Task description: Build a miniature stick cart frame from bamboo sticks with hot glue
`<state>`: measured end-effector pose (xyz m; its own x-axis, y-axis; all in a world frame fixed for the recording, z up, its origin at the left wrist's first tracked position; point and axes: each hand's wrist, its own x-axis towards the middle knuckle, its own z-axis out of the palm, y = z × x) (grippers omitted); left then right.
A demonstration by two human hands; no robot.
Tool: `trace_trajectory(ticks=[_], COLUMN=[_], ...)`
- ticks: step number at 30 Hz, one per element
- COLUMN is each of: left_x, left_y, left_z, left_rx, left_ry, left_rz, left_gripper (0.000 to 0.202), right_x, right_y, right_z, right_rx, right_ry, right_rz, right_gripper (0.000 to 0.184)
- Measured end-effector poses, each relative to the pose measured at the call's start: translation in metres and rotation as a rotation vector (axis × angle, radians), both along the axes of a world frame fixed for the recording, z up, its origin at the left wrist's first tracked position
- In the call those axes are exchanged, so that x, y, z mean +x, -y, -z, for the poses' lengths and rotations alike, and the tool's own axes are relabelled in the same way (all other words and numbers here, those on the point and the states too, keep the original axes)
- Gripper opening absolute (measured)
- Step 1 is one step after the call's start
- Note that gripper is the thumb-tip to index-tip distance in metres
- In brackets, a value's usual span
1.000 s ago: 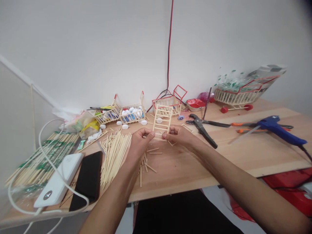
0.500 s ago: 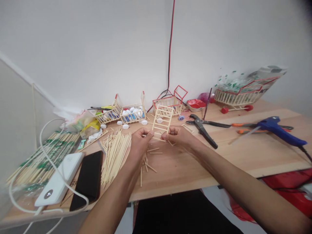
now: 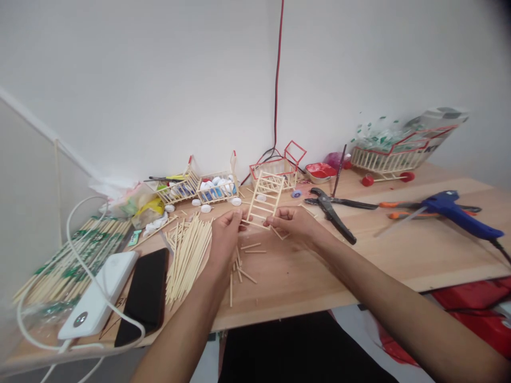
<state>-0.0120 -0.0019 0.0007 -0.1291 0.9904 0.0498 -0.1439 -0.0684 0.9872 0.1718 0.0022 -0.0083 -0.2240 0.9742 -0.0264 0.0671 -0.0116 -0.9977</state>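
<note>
A small ladder-like frame of thin wooden sticks [image 3: 266, 196] stands tilted above the wooden table [image 3: 399, 255]. My left hand [image 3: 224, 238] pinches its lower left corner. My right hand [image 3: 293, 223] pinches the lower right corner, fingers curled. Short cut stick pieces [image 3: 244, 266] lie on the table just under both hands. A loose pile of long sticks [image 3: 187, 255] lies to the left of my left hand.
Black pliers [image 3: 331, 210] and a blue glue gun [image 3: 459, 213] lie to the right. Stick-built carts [image 3: 215, 186], a red-edged basket [image 3: 279, 165] and a bigger cart [image 3: 393, 151] line the wall. A black phone [image 3: 144, 292], white power bank [image 3: 99, 298] and bundled sticks [image 3: 67, 260] sit at left.
Both hands keep hold of the stick frame; it has tilted a little to the right and my left hand has shifted slightly lower.
</note>
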Motion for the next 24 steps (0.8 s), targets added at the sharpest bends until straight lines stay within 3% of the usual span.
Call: trace_trajectory(ticks=[5,14,24], left_x=[0.001,0.001,0.000], left_y=[0.001,0.006,0.005], left_z=[-0.006,-0.011,-0.010], left_rx=[-0.072,-0.025,-0.026], left_ry=[0.155,0.024,-0.054], left_rz=[0.043,0.123,0.121], left_gripper=[0.047,0.045,0.037], right_x=[0.003,0.000,0.004], right_y=[-0.002,-0.001,-0.004], right_z=[0.002,-0.003,0.002], right_rx=[0.027,0.128,0.209], right_ry=[0.030,0.129,0.222], right_rz=[0.016,0.105,0.104], right_gripper=[0.042,0.051,0.042])
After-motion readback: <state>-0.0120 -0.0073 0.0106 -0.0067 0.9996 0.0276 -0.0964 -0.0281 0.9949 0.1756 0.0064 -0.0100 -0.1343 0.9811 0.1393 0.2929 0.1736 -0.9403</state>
